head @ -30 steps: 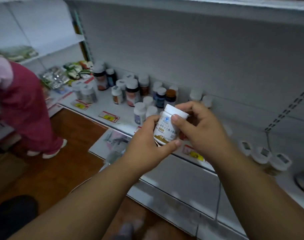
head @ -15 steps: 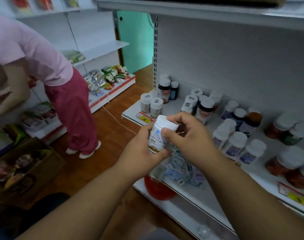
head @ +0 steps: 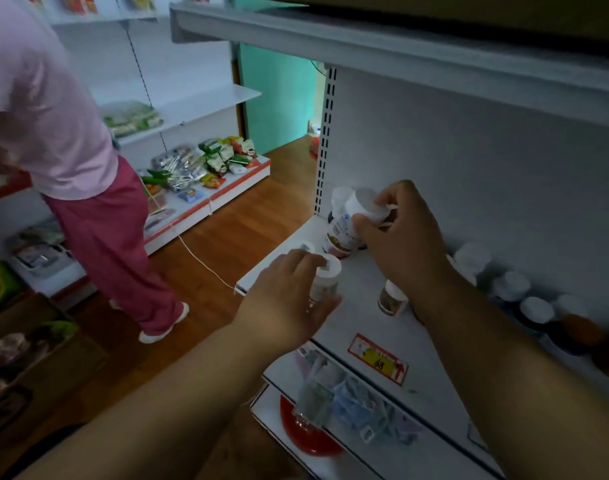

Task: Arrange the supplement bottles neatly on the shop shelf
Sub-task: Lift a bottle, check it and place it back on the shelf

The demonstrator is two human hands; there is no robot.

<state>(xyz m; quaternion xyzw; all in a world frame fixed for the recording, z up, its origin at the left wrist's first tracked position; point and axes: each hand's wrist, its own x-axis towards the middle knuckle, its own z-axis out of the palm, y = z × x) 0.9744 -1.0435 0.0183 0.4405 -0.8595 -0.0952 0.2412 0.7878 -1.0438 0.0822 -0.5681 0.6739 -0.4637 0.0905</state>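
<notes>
Right hand: I see my right hand (head: 400, 237) closed around a white supplement bottle (head: 348, 223), fingers wrapped over its white cap and upper body; the bottle tilts, cap toward the right, at the far left end of the shelf (head: 358, 282).
Held bottle: its label carries a blue mark near the top and brownish print lower down; its base sits right by a dark-bodied bottle (head: 332, 220) behind it, and I cannot tell whether it rests on the shelf or is lifted.
Left hand: my left hand (head: 289, 299) curls around a small white-capped bottle (head: 325, 282) near the shelf's near left corner, thumb on its right side, fingers draped over the left; grip looks loose but closed on it.
Neighbour cap: one more white cap (head: 305, 245) shows just beyond my left fingers.
Small bottle: a brown-labelled bottle (head: 391, 299) stands partly hidden under my right wrist.
Row on the right: several white-capped and dark bottles (head: 535, 310) line the shelf along the back panel, blurred.
Price tag: a red and yellow tag (head: 377, 358) lies on the shelf's near edge.
Lower shelf: blue-grey packets (head: 358, 407) and a red bowl-like item (head: 306, 434).
Left of scene: a person in a pink top and dark pink trousers (head: 98, 237) stands on the wooden floor (head: 227, 237).
</notes>
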